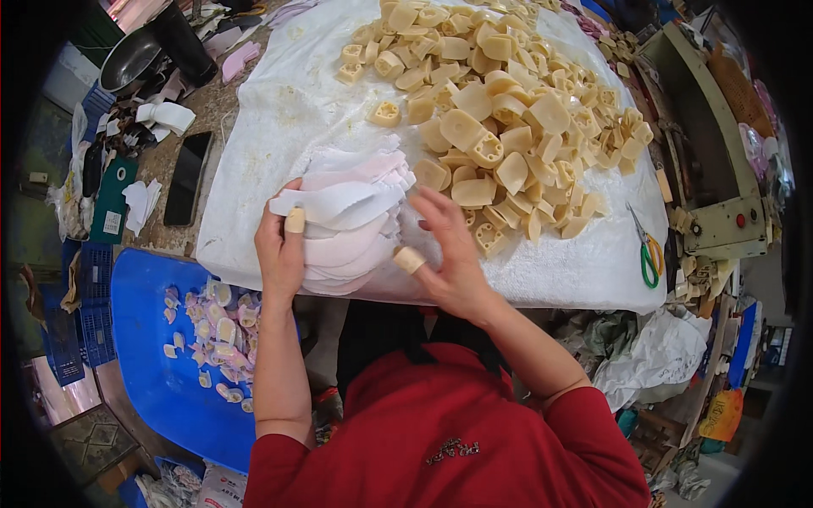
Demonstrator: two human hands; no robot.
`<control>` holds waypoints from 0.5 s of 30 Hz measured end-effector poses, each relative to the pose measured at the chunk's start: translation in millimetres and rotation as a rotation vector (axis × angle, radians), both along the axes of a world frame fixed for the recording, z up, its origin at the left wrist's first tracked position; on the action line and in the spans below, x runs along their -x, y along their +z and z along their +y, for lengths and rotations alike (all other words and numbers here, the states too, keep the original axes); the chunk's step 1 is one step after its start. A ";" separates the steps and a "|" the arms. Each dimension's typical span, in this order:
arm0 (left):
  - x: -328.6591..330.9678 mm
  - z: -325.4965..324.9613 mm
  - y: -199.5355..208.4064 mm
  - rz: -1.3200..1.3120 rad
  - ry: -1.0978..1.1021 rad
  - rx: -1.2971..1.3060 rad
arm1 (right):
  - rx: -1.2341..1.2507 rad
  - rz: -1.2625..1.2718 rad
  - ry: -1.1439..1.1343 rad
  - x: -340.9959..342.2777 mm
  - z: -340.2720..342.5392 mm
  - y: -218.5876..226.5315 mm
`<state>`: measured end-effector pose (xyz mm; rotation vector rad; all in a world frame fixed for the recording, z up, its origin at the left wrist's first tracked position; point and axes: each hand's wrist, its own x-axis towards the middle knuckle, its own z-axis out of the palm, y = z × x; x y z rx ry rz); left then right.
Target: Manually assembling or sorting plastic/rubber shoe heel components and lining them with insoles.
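A fanned stack of thin white and pale pink cut pieces, apparently fabric, lies near the front edge of the white-covered table. My left hand grips its left side, thumb on top and fingers underneath. At the right side of the stack is my right hand, its fingers spread and curved and nothing held in them. Both thumbs wear tan covers. Just beyond my right hand begins a big heap of beige moulded plastic pieces, shaped like shoe heels, some showing ribbed hollow undersides.
Green-and-orange-handled scissors lie at the table's right. A blue tub at lower left holds several pinkish-white small pieces. Left of the cloth lie a dark phone and a green box. A metal machine frame stands right.
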<state>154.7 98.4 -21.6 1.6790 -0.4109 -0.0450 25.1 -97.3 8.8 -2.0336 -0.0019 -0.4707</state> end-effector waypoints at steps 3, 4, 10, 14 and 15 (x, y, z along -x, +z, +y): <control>5.0 4.6 9.0 0.040 -0.009 0.106 | 0.032 0.014 -0.026 10.5 -27.0 4.2; 5.6 6.9 12.5 0.039 0.001 0.101 | 0.026 0.012 -0.015 12.6 -33.4 6.4; 1.2 7.8 22.3 -0.231 0.080 -0.166 | 0.365 -0.251 -0.058 -6.6 -33.5 39.8; 14.0 -4.4 48.6 -0.431 0.179 -0.265 | 0.429 -0.311 0.041 -24.9 -11.1 64.0; 16.9 -7.1 55.7 -0.446 0.096 -0.222 | 0.431 -0.312 0.032 -30.2 -6.8 63.4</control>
